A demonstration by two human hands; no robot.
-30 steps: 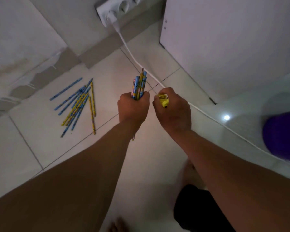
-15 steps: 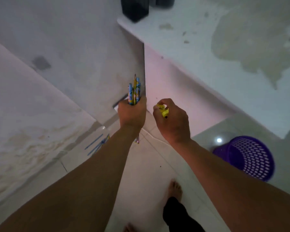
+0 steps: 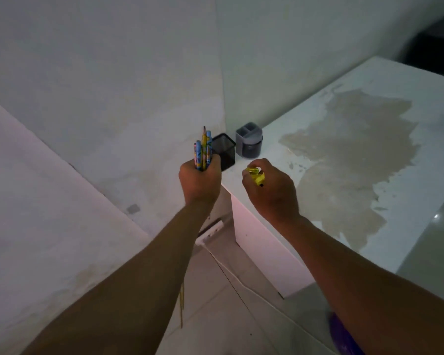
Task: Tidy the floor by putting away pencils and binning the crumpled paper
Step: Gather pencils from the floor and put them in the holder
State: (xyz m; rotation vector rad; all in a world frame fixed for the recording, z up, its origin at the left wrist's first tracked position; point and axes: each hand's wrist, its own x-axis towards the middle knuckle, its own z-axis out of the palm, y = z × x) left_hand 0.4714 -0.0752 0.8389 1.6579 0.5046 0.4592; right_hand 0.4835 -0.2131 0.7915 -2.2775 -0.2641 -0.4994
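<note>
Pencils (image 3: 203, 149) — blue, yellow; upright, bunched

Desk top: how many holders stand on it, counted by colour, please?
Black mesh holder: 1
Grey compartment holder: 1
Total: 2, both at the corner of the desk top.

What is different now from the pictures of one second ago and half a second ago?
The view rose from the floor to the white desk; the loose pencils on the tiles left the frame, and a black mesh pencil cup and a grey organiser came into view. Unchanged: the left hand grips the pencil bundle, the right hand the small yellow object.
</note>
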